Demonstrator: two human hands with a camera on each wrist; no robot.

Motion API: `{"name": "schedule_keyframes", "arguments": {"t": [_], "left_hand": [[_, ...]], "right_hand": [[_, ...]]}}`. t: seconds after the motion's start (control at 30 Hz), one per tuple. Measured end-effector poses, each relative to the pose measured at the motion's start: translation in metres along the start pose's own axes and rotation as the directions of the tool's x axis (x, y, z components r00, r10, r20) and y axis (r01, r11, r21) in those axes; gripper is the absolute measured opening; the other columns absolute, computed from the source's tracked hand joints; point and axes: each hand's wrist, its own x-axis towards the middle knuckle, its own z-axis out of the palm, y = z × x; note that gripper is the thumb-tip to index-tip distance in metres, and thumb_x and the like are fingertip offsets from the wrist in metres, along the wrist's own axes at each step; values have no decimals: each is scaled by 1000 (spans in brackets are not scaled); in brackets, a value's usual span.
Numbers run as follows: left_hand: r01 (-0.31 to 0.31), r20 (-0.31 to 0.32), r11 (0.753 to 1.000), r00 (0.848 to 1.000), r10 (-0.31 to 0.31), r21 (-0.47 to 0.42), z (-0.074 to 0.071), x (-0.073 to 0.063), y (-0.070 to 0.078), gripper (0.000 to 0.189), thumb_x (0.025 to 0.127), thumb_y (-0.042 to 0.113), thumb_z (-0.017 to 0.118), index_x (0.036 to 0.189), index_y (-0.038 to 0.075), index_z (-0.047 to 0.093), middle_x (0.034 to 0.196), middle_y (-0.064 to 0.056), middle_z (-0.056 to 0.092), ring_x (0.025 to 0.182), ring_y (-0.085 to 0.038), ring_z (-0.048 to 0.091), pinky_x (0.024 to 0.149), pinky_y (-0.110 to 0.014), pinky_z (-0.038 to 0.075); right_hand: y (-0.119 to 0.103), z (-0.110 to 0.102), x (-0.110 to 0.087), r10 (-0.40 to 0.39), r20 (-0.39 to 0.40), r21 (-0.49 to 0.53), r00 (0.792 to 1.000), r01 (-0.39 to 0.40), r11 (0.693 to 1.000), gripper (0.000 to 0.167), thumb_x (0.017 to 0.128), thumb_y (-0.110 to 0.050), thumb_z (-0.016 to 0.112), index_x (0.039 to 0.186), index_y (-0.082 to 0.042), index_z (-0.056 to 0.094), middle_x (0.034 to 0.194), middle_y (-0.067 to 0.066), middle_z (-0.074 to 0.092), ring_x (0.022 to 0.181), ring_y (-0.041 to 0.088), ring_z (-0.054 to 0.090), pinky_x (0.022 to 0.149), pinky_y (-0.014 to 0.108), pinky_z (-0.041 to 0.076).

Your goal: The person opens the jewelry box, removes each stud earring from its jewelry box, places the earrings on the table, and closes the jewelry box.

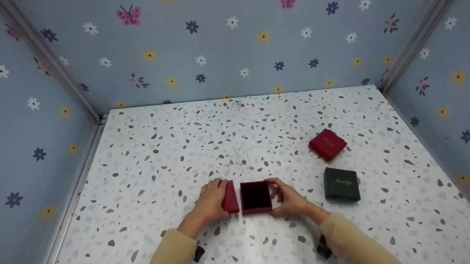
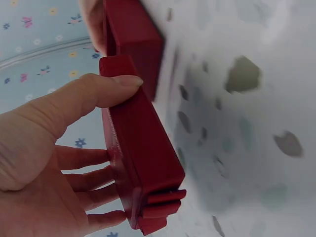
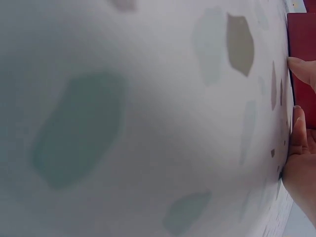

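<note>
My left hand (image 1: 212,199) grips a red box lid (image 1: 232,198) tipped on its side, thumb on one edge and fingers along the other. Red strips stick out at one end of the lid (image 2: 148,133) in the left wrist view. Just right of it, an uncovered red box base (image 1: 257,211) with a dark inside lies on the table. My right hand (image 1: 288,197) holds this base by its right side, thumb at the near corner and fingers at the far one. In the right wrist view, the base's red wall (image 3: 303,37) shows at the edge beside my fingers.
A green jewelry box (image 1: 341,184) with gold lettering lies to the right. Behind it sits another red box (image 1: 327,144), turned at an angle. Small thin pieces (image 1: 238,158) are scattered beyond my hands on the speckled table (image 1: 159,144). Flower-patterned walls (image 1: 230,47) enclose the back and sides.
</note>
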Motion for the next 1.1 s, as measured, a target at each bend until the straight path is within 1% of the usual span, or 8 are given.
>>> {"name": "schedule_keyframes", "arguments": {"t": [0.13, 0.27, 0.53, 0.7, 0.8, 0.93, 1.03, 1.1], "left_hand": [[-39, 7, 999, 999, 39, -3, -3, 2, 11, 87, 52, 15, 82, 125, -9, 39, 118, -21, 43, 109, -35, 39, 93, -49, 29], [-64, 18, 998, 998, 64, 2, -2, 7, 21, 88, 53, 17, 83, 125, -8, 39, 117, -20, 43, 109, -35, 39, 92, -49, 30], [-72, 39, 997, 997, 71, 2, 6, 19, 37, 87, 53, 18, 82, 126, -6, 39, 119, -19, 43, 111, -32, 39, 94, -45, 30], [-97, 31, 995, 995, 98, -14, 11, 25, 42, 87, 53, 18, 81, 126, -5, 40, 117, -16, 44, 108, -30, 40, 93, -43, 30], [-96, 42, 995, 994, 98, -30, 14, 29, 46, 88, 53, 17, 82, 127, -5, 39, 117, -16, 43, 108, -30, 40, 94, -42, 29], [-90, 63, 995, 994, 92, -30, 16, 34, 50, 89, 53, 16, 82, 128, -4, 38, 119, -17, 43, 109, -29, 39, 94, -42, 29], [-84, 73, 996, 994, 85, -21, 19, 39, 54, 90, 53, 16, 82, 129, -5, 38, 120, -17, 43, 110, -29, 39, 95, -42, 28], [-82, 77, 997, 994, 83, -17, 21, 41, 56, 90, 53, 15, 82, 129, -5, 38, 120, -17, 43, 110, -29, 39, 95, -41, 29]], "right_hand": [[0, 0, 0, -1, 1, -4, 1000, 1, 1000, 85, 59, 5, 77, 131, -1, 32, 89, 17, 56, 77, 37, 50, 65, 38, 44], [-1, -1, 0, 4, 2, -7, 1000, -4, 1000, 85, 58, 4, 77, 131, -1, 32, 91, 16, 56, 78, 37, 51, 66, 39, 44], [-2, 0, 0, -32, -1, -16, 999, 32, 999, 82, 59, 5, 77, 129, 2, 34, 89, 18, 55, 76, 39, 51, 62, 35, 44], [-3, 0, 0, -31, -10, -26, 999, 30, 999, 81, 59, 5, 77, 128, 2, 34, 100, 18, 53, 79, 38, 52, 63, 40, 44], [-3, 0, 1, -23, -6, -22, 1000, 23, 999, 81, 60, 4, 77, 129, 1, 34, 105, 16, 51, 81, 37, 52, 64, 42, 44], [-3, -1, 1, -26, 2, -20, 1000, 26, 999, 81, 60, 3, 77, 129, 1, 33, 102, 16, 52, 80, 38, 51, 64, 40, 44], [2, 0, 1, -34, 1, -12, 999, 34, 999, 82, 60, 3, 77, 130, 0, 33, 102, 16, 52, 79, 37, 51, 64, 38, 44], [12, 1, 2, -27, -2, -19, 1000, 27, 999, 84, 60, 2, 77, 131, -4, 32, 104, 13, 52, 80, 34, 52, 64, 36, 44]]}}
